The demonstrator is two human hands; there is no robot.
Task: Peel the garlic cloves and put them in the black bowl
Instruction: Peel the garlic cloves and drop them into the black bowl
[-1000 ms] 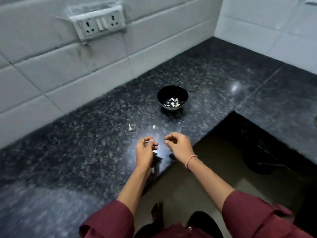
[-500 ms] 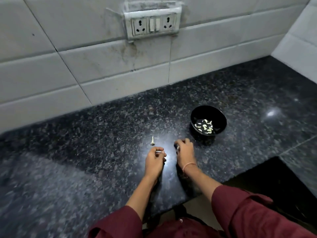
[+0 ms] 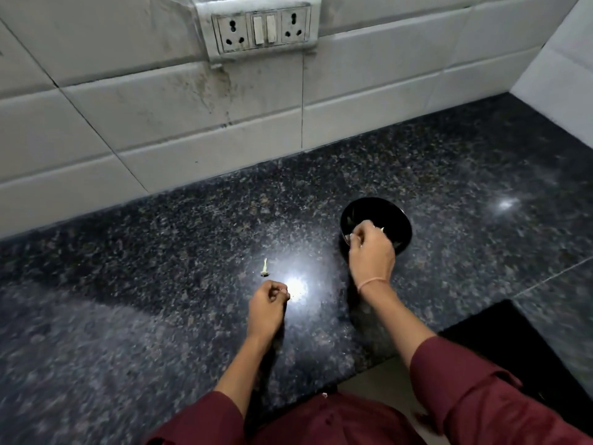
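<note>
The black bowl (image 3: 399, 220) stands on the dark granite counter, right of centre. My right hand (image 3: 370, 252) hovers over the bowl's near left side, fingertips pinched together, with a small pale garlic clove (image 3: 382, 229) showing at their tips. The hand hides most of what lies in the bowl. My left hand (image 3: 268, 305) rests nearer to me on the counter, its fingers curled into a loose fist; nothing shows inside it. A pale garlic stem scrap (image 3: 264, 268) lies just beyond the left hand.
The granite counter (image 3: 160, 284) runs to a white tiled wall (image 3: 128, 123) carrying a socket plate (image 3: 261, 27). The counter's front edge runs just below my forearms, with a dark recess (image 3: 500, 342) at the lower right. A bright glare spot (image 3: 296, 287) lies beside my left hand.
My right hand has gone from the counter beside the left hand up and right over the bowl. The left hand has stayed put. The view has swung left and closer.
</note>
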